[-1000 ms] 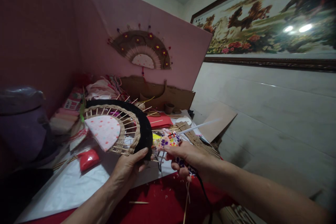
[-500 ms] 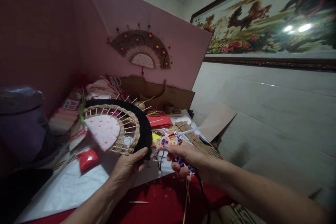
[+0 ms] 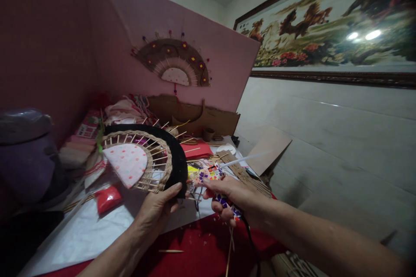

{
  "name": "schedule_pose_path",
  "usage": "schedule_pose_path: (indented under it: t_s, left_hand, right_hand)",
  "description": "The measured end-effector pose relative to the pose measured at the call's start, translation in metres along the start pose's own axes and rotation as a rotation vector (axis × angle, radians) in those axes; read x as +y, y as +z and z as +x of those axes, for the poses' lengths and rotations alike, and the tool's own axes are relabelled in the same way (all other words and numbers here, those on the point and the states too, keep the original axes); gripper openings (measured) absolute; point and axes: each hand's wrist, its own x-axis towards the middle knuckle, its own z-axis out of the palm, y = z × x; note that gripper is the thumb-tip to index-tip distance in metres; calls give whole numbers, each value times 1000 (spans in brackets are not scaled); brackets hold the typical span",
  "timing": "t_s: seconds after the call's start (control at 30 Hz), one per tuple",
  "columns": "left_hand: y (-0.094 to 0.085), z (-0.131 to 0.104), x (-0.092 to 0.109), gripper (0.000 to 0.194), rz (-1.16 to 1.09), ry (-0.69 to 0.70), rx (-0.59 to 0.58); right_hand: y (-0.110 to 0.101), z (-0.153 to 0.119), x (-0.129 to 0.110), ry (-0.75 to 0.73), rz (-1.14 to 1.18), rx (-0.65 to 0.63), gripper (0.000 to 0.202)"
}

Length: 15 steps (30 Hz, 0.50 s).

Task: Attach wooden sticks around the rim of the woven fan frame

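My left hand [image 3: 160,203] grips the lower right end of a half-round handmade fan [image 3: 178,156], thumb on its black band. Thin sticks run out through woven twine from a white, red-dotted half disc [image 3: 128,163]. My right hand [image 3: 229,197] is wrapped round a flower-patterned hot glue gun [image 3: 208,174], with a translucent glue stick [image 3: 243,159] poking from its back and a black cord [image 3: 251,242] hanging below. The gun's front points at the fan's end near my left fingers. Whether its tip touches the fan, I cannot tell.
A finished-looking fan [image 3: 175,60] hangs on the pink board. On the table lie a red packet [image 3: 108,200], red paper [image 3: 198,150], cardboard strips [image 3: 238,166] and a loose stick [image 3: 171,251]. A small brown pot [image 3: 208,133] stands behind. A lidded purple bin [image 3: 26,160] is at left.
The whole view has shifted very slightly. Both hands keep their holds on the fan and the glue gun, almost unmoved.
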Motion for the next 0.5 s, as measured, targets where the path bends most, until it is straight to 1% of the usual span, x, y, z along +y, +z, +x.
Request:
schedule_pose_path:
  t_s: [0.17, 0.23, 0.33, 0.5]
  left_hand:
    - [0, -1, 0, 19, 20, 12, -10]
    - [1, -2, 1, 18, 19, 18, -2]
    - [2, -3, 2, 22, 4, 33, 10]
    - [3, -3, 3, 36, -19, -9, 38]
  right_hand:
    - [2, -3, 2, -11, 55, -8, 36]
    - [2, -4, 2, -16, 91, -15, 34]
    - [3, -5, 3, -22, 118, -9, 32]
    - [2, -6, 4, -16, 126, -6, 35]
